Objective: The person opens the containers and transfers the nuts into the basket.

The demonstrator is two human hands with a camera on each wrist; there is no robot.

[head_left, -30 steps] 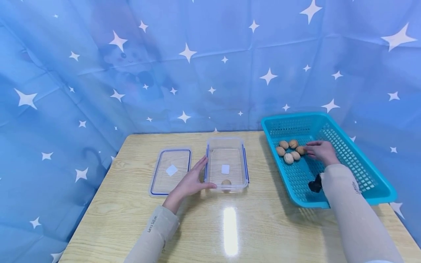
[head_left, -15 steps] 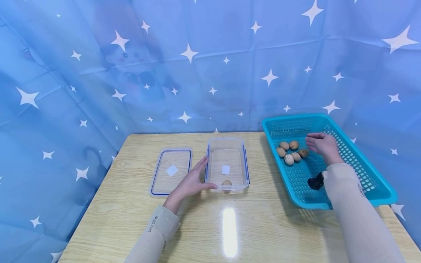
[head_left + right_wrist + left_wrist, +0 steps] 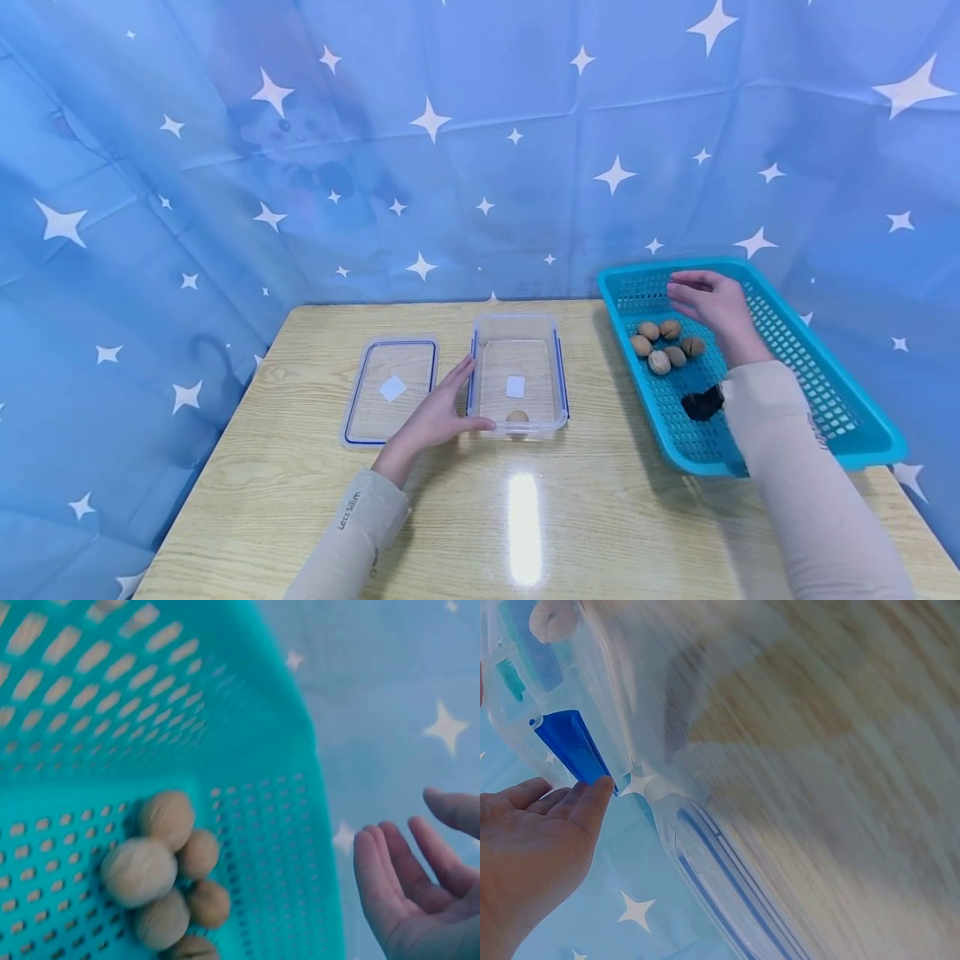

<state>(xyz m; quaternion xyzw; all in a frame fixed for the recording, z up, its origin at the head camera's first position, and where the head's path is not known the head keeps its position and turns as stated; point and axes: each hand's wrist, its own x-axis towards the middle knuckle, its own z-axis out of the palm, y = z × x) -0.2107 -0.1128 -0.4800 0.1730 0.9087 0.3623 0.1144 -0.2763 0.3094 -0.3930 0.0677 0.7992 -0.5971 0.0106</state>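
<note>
In the head view, my left hand [image 3: 438, 412] rests against the near left corner of a clear plastic food container [image 3: 520, 346]. Its fingers lie straight along the left side; the thumb touches the front. In the left wrist view the fingertips meet a blue latch [image 3: 575, 746]. One walnut [image 3: 517, 416] sits at the container's near end. My right hand [image 3: 712, 308] hovers over a teal basket [image 3: 678, 454], fingers gently bent, thumb apart. Nothing shows between its fingers in the right wrist view. Below it, several walnuts [image 3: 660, 362] cluster on the basket floor.
A clear lid [image 3: 392, 390] with a blue seal lies flat on the wooden table [image 3: 285, 508], left of the container. A blue star-patterned curtain [image 3: 480, 150] hangs behind the table. The basket's raised walls stand around the walnuts.
My right hand has lifted off the walnuts, moving away and then a little left. One walnut it was touching has shifted slightly right. My left hand and the container have stayed put.
</note>
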